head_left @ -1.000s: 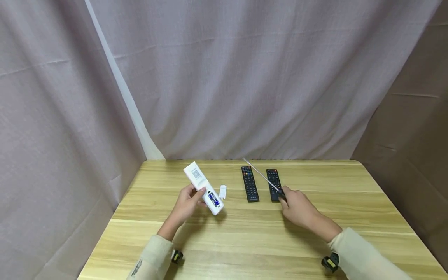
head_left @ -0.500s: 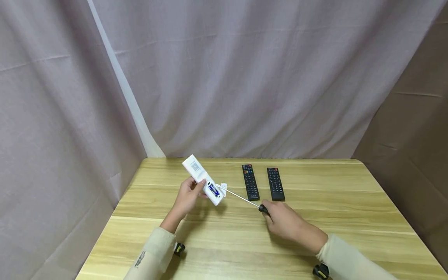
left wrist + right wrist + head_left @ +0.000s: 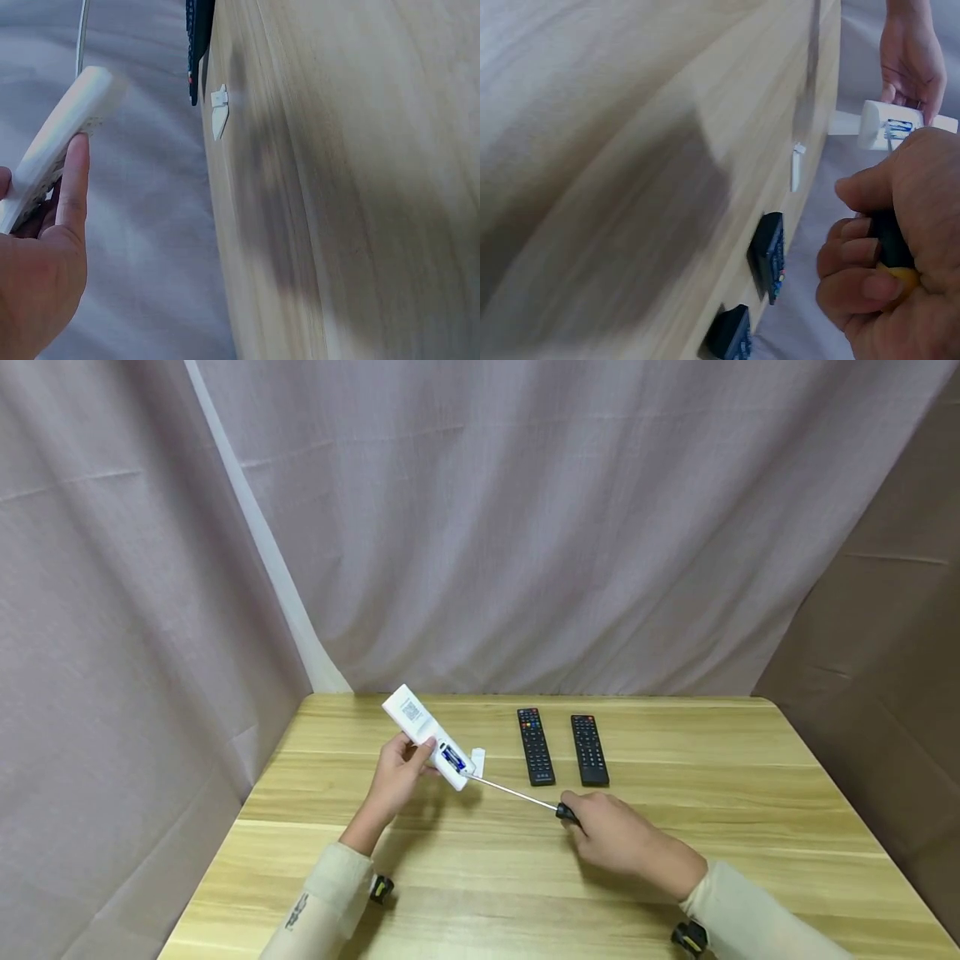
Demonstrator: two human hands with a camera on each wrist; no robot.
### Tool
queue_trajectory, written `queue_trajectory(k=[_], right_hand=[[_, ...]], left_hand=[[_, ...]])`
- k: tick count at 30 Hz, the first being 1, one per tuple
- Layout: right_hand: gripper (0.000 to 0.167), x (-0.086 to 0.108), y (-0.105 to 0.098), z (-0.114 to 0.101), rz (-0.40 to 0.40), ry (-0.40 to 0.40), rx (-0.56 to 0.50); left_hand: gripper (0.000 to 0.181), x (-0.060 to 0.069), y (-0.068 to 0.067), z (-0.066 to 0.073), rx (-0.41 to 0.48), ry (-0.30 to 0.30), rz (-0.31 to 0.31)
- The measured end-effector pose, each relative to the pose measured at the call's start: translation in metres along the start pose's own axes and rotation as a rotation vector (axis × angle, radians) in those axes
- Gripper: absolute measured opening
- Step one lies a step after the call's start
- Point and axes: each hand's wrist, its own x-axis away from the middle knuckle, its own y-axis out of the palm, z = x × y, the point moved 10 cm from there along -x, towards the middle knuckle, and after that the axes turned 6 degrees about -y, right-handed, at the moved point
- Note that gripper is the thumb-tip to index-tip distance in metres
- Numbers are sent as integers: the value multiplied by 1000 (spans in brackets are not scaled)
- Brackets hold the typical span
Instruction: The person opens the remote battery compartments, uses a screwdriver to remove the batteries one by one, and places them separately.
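My left hand (image 3: 395, 777) grips a white remote control (image 3: 411, 713) above the table, its back facing up and tilted. Blue batteries (image 3: 453, 758) lie in its uncovered compartment. My right hand (image 3: 617, 832) holds a screwdriver by its handle (image 3: 889, 238), which is black with some yellow. The thin metal shaft (image 3: 517, 792) points left, and its tip is at the lower end of the battery compartment; whether it touches a battery I cannot tell. On the table behind the remote lies the small white battery cover (image 3: 219, 112), partly hidden in the head view.
Two black remote controls (image 3: 536, 747) (image 3: 590, 750) lie face up side by side, right of the white one. The wooden table (image 3: 480, 893) ends at grey curtains (image 3: 525, 568) at the back and sides.
My right hand has moved left, bringing the screwdriver tip from over the black remotes to the white remote's battery compartment. The left hand has shifted slightly with the white remote.
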Motion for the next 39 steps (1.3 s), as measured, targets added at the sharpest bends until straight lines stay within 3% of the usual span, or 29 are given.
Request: queue_trajectory(k=[9,18,27,39], right_hand=[[19,-7,-15,-14,-10,-11,59],[18,-21,-20,-21,7,56,115],[38,-27,-30,-26,122,74,201],[34,-20,-24,-20,174,81,167]], left_hand=[[27,2,9,5,-47,54,-2],[27,6,10,8,-93,83,89],[28,7,10,7,-68,91,131],[28,4,0,2,68,50,169]])
